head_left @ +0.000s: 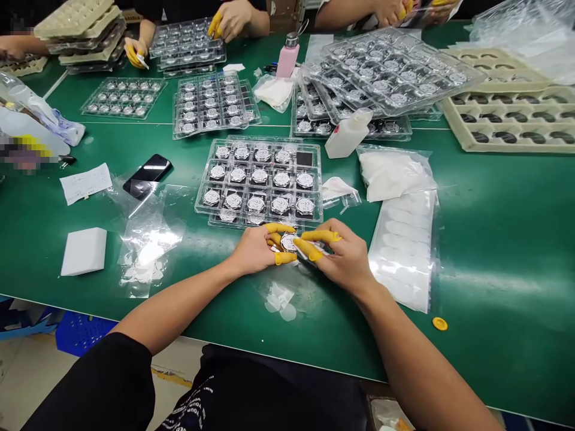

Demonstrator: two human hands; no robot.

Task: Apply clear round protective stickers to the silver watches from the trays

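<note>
My left hand [257, 248], with yellow finger cots on its fingers, is closed around a watch head [288, 242] with a white dial, face up. From the right, my right hand [344, 254], also in yellow finger cots, pinches a white wipe [309, 254] against the watch head's edge. Its fingers partly cover the wipe. Just beyond both hands lies a stack of clear plastic trays [204, 211] holding rows of similar watch heads. The top tray's far right pocket shows only a black bottom. Below my hands are several thin translucent discs [281, 299].
To the left are a phone [148, 175], a white foam block [84, 251] and clear bags [150, 245]. A white bottle [349, 133] and bagged white pads [404, 248] are at the right. More watch trays [399, 66] stand farther back, where co-workers' hands [231, 21] work.
</note>
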